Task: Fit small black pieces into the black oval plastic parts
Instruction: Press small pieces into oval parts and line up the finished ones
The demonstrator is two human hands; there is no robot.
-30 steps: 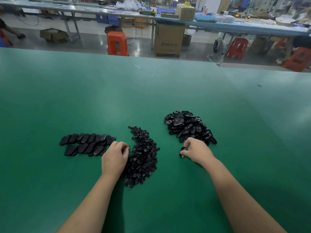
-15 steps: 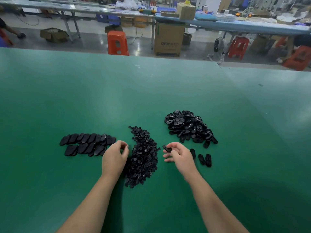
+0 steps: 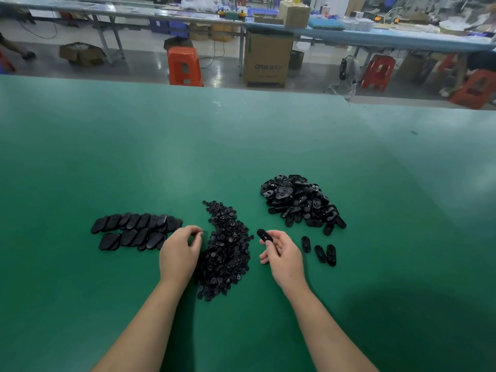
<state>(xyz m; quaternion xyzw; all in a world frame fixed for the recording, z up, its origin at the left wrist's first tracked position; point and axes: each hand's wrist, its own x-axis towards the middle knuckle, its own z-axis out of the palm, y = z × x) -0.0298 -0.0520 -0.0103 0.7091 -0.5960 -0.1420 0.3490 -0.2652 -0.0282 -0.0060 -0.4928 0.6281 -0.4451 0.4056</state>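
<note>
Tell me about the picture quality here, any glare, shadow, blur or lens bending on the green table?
Head view: soft pale glare streaks the green table mid-distance; a dark shadow pools at lower right; the far edge bows from wide-angle distortion; the black oval plastic part in the right hand reads sharp, while the background benches look soft.

Left fingers' (image 3: 197, 233) contents too small

A factory assembly hall: a wide green tabletop (image 3: 241, 146) carries heaps of identical black plastic parts (image 3: 300, 202), and beyond its far edge stand long workbenches (image 3: 375, 36), cardboard boxes (image 3: 267, 60), orange plastic stools (image 3: 184, 66) and a polished concrete floor (image 3: 139, 49).
</note>
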